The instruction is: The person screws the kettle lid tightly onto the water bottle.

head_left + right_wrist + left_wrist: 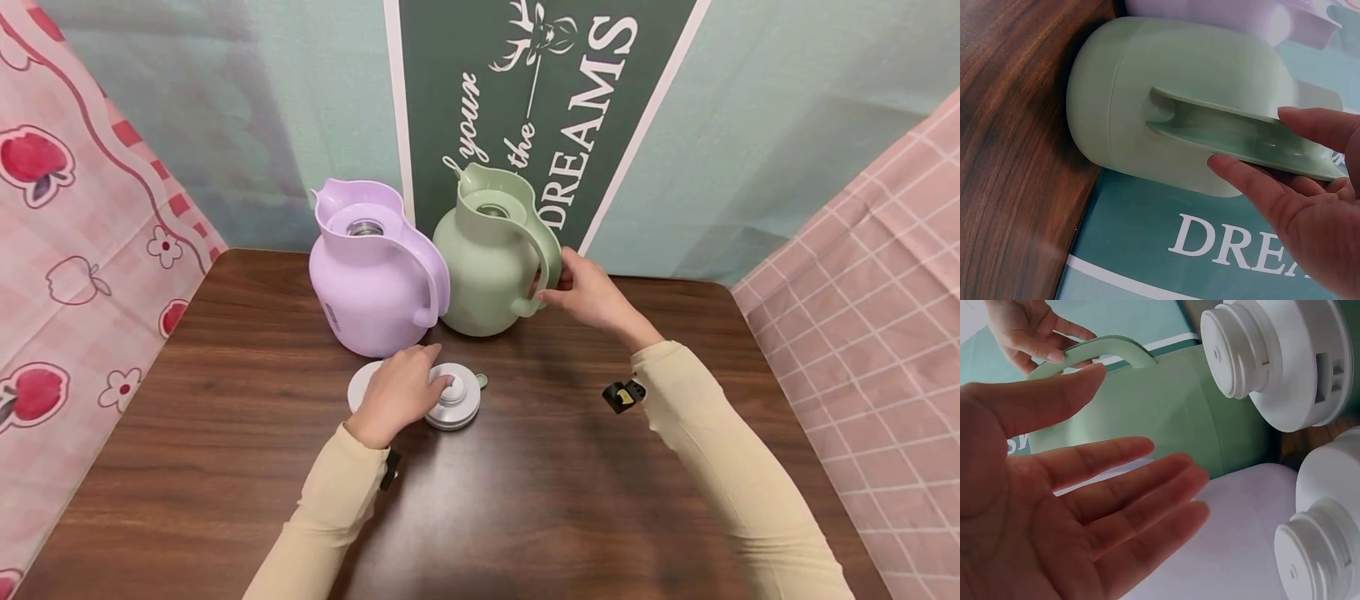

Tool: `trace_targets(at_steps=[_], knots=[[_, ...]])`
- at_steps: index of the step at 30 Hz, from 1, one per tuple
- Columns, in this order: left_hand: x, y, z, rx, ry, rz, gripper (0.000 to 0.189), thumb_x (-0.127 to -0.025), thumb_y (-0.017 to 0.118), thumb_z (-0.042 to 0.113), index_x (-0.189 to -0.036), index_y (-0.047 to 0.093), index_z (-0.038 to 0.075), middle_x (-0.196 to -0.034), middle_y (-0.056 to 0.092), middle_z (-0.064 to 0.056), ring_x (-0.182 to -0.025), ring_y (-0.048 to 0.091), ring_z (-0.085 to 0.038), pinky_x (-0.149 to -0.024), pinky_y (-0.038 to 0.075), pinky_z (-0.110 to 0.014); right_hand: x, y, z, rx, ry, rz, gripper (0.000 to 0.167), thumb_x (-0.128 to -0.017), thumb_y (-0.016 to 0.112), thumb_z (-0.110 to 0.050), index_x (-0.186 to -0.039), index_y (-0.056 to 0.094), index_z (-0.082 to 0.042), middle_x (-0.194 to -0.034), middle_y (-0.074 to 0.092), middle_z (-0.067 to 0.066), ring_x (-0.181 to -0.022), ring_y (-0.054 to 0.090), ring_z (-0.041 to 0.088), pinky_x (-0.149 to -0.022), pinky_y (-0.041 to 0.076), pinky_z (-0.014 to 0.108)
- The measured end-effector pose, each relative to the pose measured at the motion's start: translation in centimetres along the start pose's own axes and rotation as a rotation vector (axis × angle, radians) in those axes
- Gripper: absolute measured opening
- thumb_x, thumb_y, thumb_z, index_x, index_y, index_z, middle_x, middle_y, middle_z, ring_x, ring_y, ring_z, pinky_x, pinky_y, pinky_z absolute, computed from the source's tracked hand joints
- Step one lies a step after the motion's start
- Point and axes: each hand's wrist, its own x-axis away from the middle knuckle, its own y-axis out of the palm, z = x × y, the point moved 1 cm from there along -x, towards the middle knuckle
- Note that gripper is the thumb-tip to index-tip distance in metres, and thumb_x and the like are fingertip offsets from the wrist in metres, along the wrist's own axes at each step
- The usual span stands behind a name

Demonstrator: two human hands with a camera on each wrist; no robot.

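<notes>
A light green vacuum jug [476, 279] stands upright without a lid at the back of the table. My right hand [592, 292] grips its handle [1241, 134], thumb on one side and fingers on the other. To the left, nearly touching it, stands a lilac vacuum jug [371, 292], also lidless, its handle facing right. My left hand [1104, 506] is spread with straight fingers over two white lids in front of the jugs. One lid [453, 404] shows at its right, with a small green tab. The other lid [362, 382] is partly hidden under the hand.
The jugs stand on a dark wood-grain table [540, 500]. Close behind them hangs a cloth with a dark green lettered panel [517, 100]. A fruit-patterned cloth [75, 275] hangs on the left, a pink checked cloth [877, 350] on the right.
</notes>
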Motion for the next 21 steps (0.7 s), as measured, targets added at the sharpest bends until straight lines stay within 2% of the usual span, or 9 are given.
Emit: trace_targets(at_steps=[9, 21], knots=[[-1.0, 0.5, 0.0, 0.030, -0.005, -0.024, 0.048, -0.082, 0.066, 0.023, -0.121, 0.054, -0.003, -0.113, 0.059, -0.019, -0.103, 0.055, -0.035, -0.085, 0.042, -0.045, 0.3, 0.0, -0.1, 0.009, 0.006, 0.000, 0.034, -0.083, 0.065, -0.008, -0.110, 0.047, 0.002, -0.101, 0.062, 0.020, -0.091, 0.061, 0.027, -0.071, 0.047, 0.037], [-1.9, 1.0, 0.4, 0.072, -0.016, -0.048, 0.055, -0.084, 0.064, 0.025, -0.128, 0.047, -0.004, -0.122, 0.053, -0.021, -0.111, 0.050, -0.037, -0.089, 0.039, -0.047, 1.6, -0.5, -0.1, 0.089, 0.014, 0.027, 0.035, -0.080, 0.068, -0.008, -0.108, 0.050, 0.004, -0.097, 0.063, 0.020, -0.088, 0.062, 0.028, -0.071, 0.047, 0.039]])
